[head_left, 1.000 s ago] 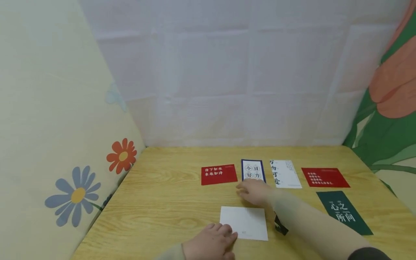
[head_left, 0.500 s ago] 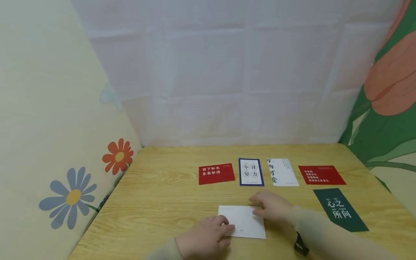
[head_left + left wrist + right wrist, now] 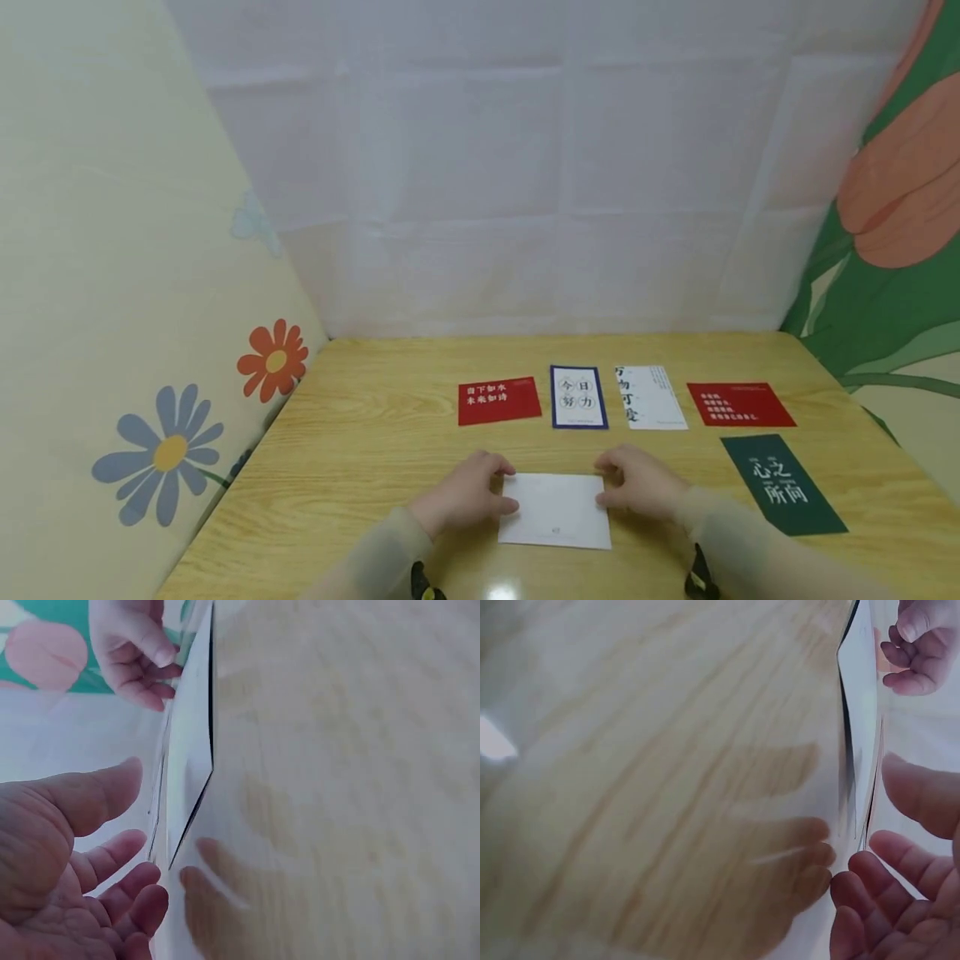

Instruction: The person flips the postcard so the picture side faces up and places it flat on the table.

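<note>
A white card (image 3: 555, 521) with tiny print near its lower edge lies on the wooden table in front of the person. At its left side is the left hand (image 3: 467, 496), thumb and fingers spread apart around the upper left corner. The right hand (image 3: 645, 483) mirrors it at the right side, its thumb tip right at the edge. In the left wrist view, the left hand (image 3: 75, 862) has a wide gap between thumb and fingers, with the card (image 3: 191, 727) just beyond. Relaxed fingers of the right hand (image 3: 900, 892) show near the card (image 3: 861, 682) in the right wrist view.
Behind the hands runs a row of cards: a red one (image 3: 499, 410), a blue-bordered one (image 3: 577, 411), a white one (image 3: 656, 404) and another red one (image 3: 765, 402). A dark green card (image 3: 783, 492) lies right of the right arm. A white cloth (image 3: 465, 167) hangs behind the table (image 3: 360, 450).
The right hand has drawn back from the blue-bordered card to the white card's right side. The left hand has shifted from the card's lower left up to its left side.
</note>
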### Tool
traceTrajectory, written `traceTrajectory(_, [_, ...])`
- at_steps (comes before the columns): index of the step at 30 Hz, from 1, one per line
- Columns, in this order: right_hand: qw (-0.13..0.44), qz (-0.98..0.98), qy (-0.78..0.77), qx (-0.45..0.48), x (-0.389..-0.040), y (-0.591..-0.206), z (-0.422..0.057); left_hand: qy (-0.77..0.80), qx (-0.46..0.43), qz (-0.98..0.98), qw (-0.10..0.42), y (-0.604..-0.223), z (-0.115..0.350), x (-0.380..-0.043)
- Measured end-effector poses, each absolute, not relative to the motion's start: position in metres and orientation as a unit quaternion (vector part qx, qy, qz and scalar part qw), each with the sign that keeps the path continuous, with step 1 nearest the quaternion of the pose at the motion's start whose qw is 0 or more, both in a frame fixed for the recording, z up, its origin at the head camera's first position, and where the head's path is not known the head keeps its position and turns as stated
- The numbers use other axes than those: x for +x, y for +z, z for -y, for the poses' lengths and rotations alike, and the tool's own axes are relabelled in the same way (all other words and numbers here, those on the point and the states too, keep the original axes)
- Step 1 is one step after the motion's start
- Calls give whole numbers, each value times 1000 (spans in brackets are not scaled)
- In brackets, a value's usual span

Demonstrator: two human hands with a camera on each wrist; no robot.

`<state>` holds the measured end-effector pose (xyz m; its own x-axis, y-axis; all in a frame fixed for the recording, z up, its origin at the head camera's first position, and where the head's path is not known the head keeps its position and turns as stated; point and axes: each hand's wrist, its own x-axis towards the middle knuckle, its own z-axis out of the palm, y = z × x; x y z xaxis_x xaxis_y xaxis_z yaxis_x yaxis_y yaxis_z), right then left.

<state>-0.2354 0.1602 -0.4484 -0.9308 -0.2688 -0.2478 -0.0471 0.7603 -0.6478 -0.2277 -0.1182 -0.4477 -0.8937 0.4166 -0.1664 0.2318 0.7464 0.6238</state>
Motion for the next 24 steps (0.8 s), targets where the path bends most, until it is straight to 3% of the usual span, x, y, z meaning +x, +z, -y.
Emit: traceTrajectory(24, [166, -933, -307, -91, -246, -457, -152, 274, 150, -936, 163, -453, 114, -237])
